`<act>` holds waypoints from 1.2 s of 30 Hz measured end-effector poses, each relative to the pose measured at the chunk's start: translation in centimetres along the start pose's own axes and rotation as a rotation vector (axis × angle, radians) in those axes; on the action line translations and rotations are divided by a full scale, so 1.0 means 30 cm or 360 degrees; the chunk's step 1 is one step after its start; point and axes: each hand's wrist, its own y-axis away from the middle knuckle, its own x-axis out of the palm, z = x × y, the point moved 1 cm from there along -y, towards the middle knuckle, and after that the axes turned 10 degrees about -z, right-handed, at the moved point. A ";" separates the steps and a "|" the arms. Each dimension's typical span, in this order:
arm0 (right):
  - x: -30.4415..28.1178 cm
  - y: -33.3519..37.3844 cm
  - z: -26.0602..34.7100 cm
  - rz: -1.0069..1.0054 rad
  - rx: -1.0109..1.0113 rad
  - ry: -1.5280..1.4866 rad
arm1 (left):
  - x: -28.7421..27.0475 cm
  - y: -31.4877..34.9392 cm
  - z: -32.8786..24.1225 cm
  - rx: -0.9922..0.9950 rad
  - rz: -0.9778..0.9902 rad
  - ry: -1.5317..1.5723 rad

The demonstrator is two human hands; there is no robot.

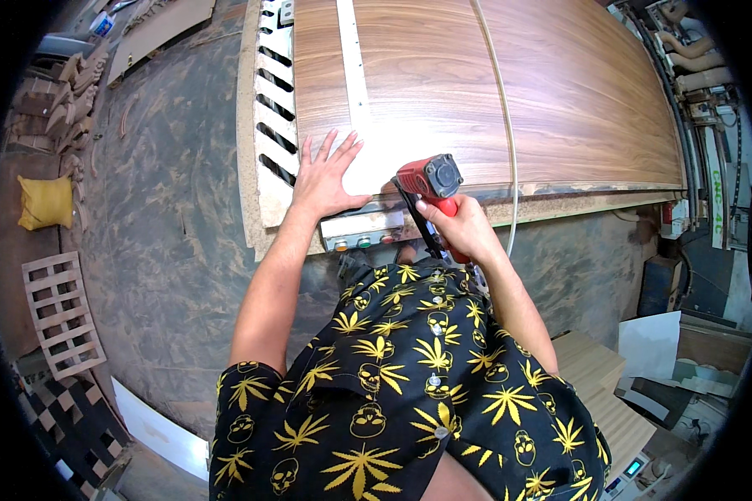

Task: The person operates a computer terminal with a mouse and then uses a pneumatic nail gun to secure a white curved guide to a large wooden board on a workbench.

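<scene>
A large brown wood-grain panel [426, 71] lies flat in front of me. My left hand [327, 185] presses on its near left corner, palm down, fingers spread. In my right hand [462, 224] is a red and black nail gun [430, 177], gripped by its red handle. Its head is over the panel's near edge and its long black magazine slants down toward my shirt. Whether its nose touches the panel is hidden. Beyond my left hand runs a narrow white strip [351, 63] with small dark dots. A control box [363, 230] with coloured buttons sits under the near edge.
A pale hose [503, 108] crosses the panel right of the nail gun. Left of the panel is a white slotted strip [276, 92] on a chipboard edge [246, 150]. A yellow bag [45, 203] and wooden lattice [63, 313] lie farther left. Machinery [710, 108] stands at right.
</scene>
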 end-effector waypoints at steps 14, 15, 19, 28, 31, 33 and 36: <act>0.032 -0.042 0.038 0.0063 -0.0004 -0.0165 | 0.003 0.003 -0.003 -0.0017 0.0001 -0.0013; 0.040 -0.059 0.029 0.0073 0.0009 -0.0200 | 0.002 0.001 -0.003 -0.0013 0.0000 -0.0011; 0.056 -0.088 0.034 0.0017 0.0022 -0.0188 | 0.006 0.006 0.002 0.0001 -0.0039 0.0016; 0.073 -0.088 0.028 0.0044 -0.0012 -0.0020 | 0.011 0.012 0.011 0.0008 -0.0110 0.0084; 0.076 -0.077 0.041 0.0004 -0.0057 -0.0011 | 0.015 0.017 0.013 -0.0005 -0.0110 0.0071; 0.078 -0.085 0.030 0.0000 -0.0043 -0.0051 | 0.020 0.018 0.013 -0.0006 -0.0116 0.0075; 0.076 -0.093 0.027 -0.0011 -0.0058 -0.0040 | 0.020 0.019 0.016 0.0002 -0.0127 0.0087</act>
